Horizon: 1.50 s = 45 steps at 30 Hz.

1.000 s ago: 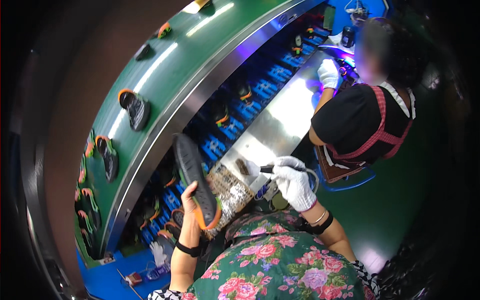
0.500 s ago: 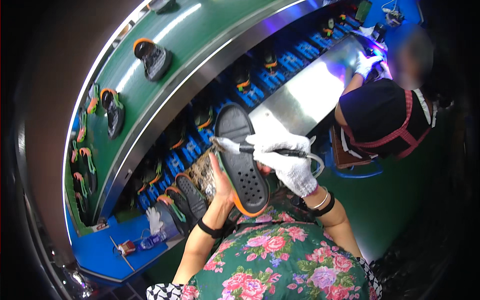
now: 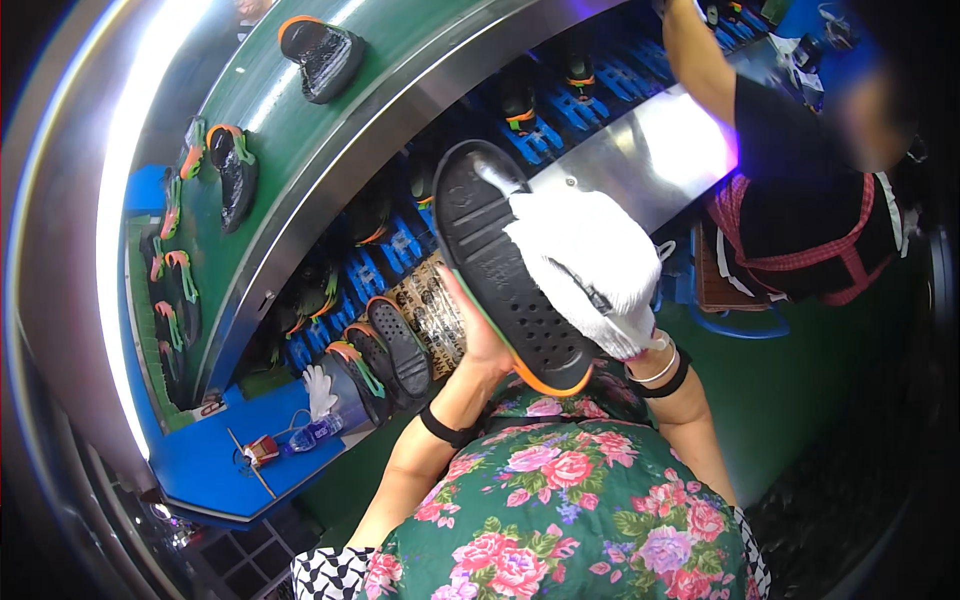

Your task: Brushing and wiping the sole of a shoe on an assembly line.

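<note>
My bare left hand (image 3: 482, 328) grips a black shoe sole (image 3: 480, 235) by its left edge, its inner face turned up. The sole has an orange rim at its near end and a patch of round holes. In my right hand (image 3: 590, 265), gloved in white, is a brush (image 3: 495, 180) whose pale tip rests on the sole's far end. The glove covers most of the brush's handle. Left of my left hand, several more soles (image 3: 400, 350) lean beside a tape-wrapped cardboard box (image 3: 430, 315).
A green conveyor belt (image 3: 270, 160) with spaced-out soles curves along the left and far side. Blue racks (image 3: 400, 245) run beneath it. A blue table (image 3: 200, 470) holds a white glove (image 3: 319, 390) and a plastic bottle (image 3: 316, 433). A co-worker (image 3: 790, 200) sits right of a metal worktop (image 3: 640, 170).
The brush tip has gone from the sole's left edge to its far end. My right hand has moved up and turned over the sole. The co-worker's arm now reaches toward the racks.
</note>
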Each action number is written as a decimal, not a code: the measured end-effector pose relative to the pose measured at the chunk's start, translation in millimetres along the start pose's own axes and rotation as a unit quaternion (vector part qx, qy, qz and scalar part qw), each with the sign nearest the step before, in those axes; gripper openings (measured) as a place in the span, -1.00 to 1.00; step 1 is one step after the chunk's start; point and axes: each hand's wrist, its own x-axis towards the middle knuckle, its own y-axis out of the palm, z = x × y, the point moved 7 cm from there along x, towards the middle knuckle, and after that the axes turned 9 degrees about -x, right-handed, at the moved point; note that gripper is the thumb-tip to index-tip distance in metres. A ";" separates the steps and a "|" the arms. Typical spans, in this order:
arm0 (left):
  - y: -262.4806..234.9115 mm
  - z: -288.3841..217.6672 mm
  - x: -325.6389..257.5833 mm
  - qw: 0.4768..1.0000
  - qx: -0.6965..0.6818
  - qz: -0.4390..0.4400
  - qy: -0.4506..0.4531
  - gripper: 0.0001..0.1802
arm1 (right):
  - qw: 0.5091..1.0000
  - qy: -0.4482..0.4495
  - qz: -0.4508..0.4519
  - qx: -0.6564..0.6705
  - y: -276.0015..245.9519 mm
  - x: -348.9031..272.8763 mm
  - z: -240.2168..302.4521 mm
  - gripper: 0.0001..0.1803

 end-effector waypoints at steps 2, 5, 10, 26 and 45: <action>7.2 9.6 -6.3 0.996 0.079 0.028 -0.014 0.15 | 0.993 0.085 0.072 0.043 5.2 -2.7 4.0 -0.65; 3.6 20.3 -5.5 0.992 0.118 0.033 -0.036 0.24 | 0.953 0.241 0.079 0.165 22.0 -16.1 3.4 -0.64; -1.5 9.9 -2.7 0.997 0.046 0.045 -0.032 0.09 | 0.995 0.024 0.092 0.010 5.9 -15.2 4.3 -0.61; -38.8 15.9 19.7 0.984 0.174 0.027 -0.032 0.24 | 0.978 0.138 0.032 0.153 18.4 -17.2 6.1 -0.69; -61.5 11.5 43.0 0.995 0.078 0.022 -0.065 0.30 | 0.992 0.047 0.101 0.057 4.6 -19.6 5.5 -0.71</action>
